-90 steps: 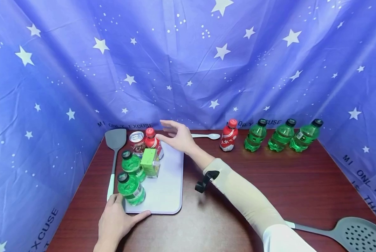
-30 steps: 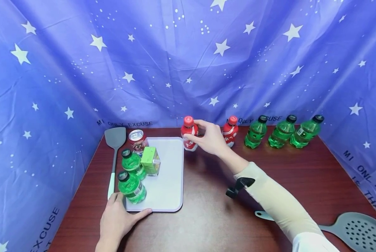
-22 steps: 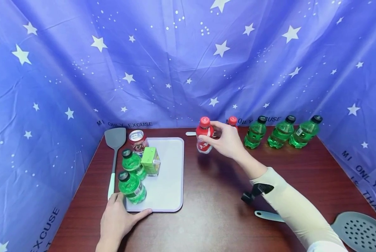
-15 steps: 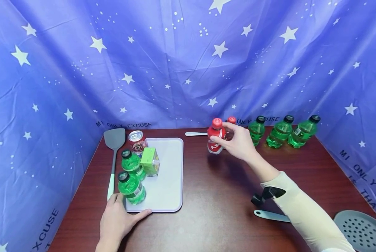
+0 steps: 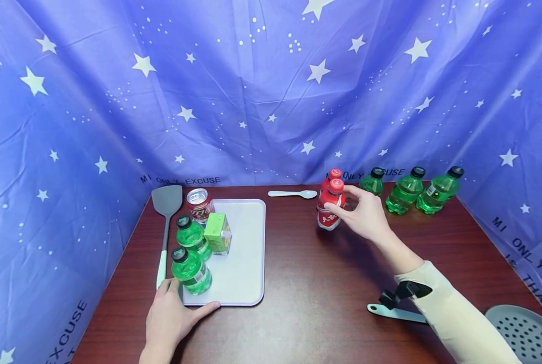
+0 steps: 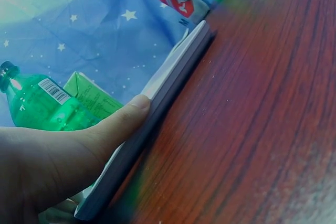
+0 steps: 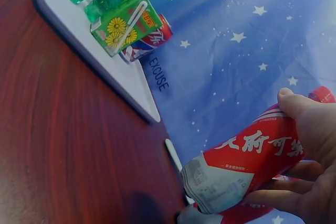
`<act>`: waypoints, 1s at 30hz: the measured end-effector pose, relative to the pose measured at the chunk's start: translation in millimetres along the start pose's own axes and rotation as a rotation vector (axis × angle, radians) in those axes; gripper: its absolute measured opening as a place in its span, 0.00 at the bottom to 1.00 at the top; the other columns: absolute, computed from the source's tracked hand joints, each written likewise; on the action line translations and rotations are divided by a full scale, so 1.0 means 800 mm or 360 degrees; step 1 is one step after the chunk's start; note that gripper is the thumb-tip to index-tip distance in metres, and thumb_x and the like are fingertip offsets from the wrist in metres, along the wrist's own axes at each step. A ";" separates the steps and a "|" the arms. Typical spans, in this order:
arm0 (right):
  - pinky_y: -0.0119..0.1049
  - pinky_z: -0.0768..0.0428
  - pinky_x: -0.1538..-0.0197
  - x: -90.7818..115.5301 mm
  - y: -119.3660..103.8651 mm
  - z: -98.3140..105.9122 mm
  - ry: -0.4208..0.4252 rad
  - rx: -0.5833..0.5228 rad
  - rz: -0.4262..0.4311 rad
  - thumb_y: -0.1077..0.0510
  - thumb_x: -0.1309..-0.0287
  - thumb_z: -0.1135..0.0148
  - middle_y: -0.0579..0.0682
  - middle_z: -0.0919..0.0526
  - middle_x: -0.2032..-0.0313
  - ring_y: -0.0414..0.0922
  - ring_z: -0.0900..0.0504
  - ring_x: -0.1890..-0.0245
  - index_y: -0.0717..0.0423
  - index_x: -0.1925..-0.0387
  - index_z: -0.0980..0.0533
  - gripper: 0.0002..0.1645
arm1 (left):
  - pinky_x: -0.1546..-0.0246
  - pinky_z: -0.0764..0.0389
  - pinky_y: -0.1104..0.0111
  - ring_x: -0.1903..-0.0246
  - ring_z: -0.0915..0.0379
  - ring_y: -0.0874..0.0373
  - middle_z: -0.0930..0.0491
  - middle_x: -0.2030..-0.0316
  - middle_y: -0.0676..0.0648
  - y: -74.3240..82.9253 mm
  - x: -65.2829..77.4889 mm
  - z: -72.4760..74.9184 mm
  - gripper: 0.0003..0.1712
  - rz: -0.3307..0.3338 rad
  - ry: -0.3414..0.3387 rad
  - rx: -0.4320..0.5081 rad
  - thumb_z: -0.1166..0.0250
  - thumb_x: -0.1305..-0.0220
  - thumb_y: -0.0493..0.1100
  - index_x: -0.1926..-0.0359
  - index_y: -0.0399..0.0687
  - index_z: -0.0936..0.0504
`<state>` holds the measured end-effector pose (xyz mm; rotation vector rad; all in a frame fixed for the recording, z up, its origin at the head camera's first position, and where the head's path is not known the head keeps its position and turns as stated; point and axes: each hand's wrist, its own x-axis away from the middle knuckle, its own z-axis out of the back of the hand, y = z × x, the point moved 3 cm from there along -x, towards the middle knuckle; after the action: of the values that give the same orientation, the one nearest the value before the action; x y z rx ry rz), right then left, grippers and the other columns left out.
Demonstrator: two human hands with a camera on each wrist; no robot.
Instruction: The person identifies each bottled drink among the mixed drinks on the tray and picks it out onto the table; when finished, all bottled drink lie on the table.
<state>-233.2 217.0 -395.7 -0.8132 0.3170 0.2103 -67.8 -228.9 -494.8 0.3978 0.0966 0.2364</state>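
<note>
My right hand (image 5: 366,215) grips a red-capped cola bottle (image 5: 329,219) with a red and white label. In the right wrist view its thumb lies on one side and fingers on the other. A second red bottle (image 5: 334,173) stands just behind, mostly covered by the held one. My left hand (image 5: 168,316) holds the near left corner of the white tray (image 5: 246,263), its thumb along the front edge. On the tray's left side are two green soda bottles (image 5: 193,275), a green juice box (image 5: 217,235) and a dark red can (image 5: 200,205).
Three green bottles (image 5: 404,194) stand in a row at the back right. A white spoon (image 5: 293,194) lies along the back edge. A grey turner (image 5: 166,202) lies left of the tray. A slotted skimmer (image 5: 523,333) lies at the front right, partly under the right forearm.
My right hand reached to the red bottle on the tray, took it, and carried it rightward past the spoon to the other red bottle. The left hand stayed at the tray's corner.
</note>
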 end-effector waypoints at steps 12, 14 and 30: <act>0.33 0.13 0.58 0.017 0.023 0.003 -0.0037 0.0037 -0.0044 0.46 0.44 0.18 0.58 0.07 0.55 0.56 0.06 0.57 0.57 0.46 0.16 0.29 | 0.47 0.17 0.37 0.45 0.19 0.31 0.23 0.41 0.27 0.002 -0.002 0.001 0.76 0.0010 -0.0019 0.0009 0.23 0.69 0.86 0.35 0.28 0.24; 0.37 0.12 0.57 0.019 0.027 0.003 -0.0038 0.0048 -0.0044 0.46 0.45 0.17 0.58 0.07 0.56 0.56 0.06 0.57 0.57 0.46 0.16 0.30 | 0.47 0.17 0.36 0.45 0.19 0.32 0.23 0.41 0.28 0.002 -0.001 0.001 0.76 0.0014 -0.0021 0.0016 0.23 0.70 0.86 0.35 0.29 0.24; 0.53 0.10 0.52 0.032 0.042 -0.006 -0.0092 0.0030 -0.0066 0.46 0.46 0.17 0.58 0.07 0.54 0.57 0.06 0.54 0.58 0.47 0.16 0.30 | 0.48 0.17 0.36 0.45 0.18 0.32 0.22 0.42 0.28 0.003 0.000 0.002 0.75 0.0013 -0.0010 0.0009 0.22 0.70 0.86 0.35 0.30 0.23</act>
<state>-220.8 237.1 -430.5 -0.7926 0.2472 0.1916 -67.9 -227.6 -492.1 0.4048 0.0897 0.2433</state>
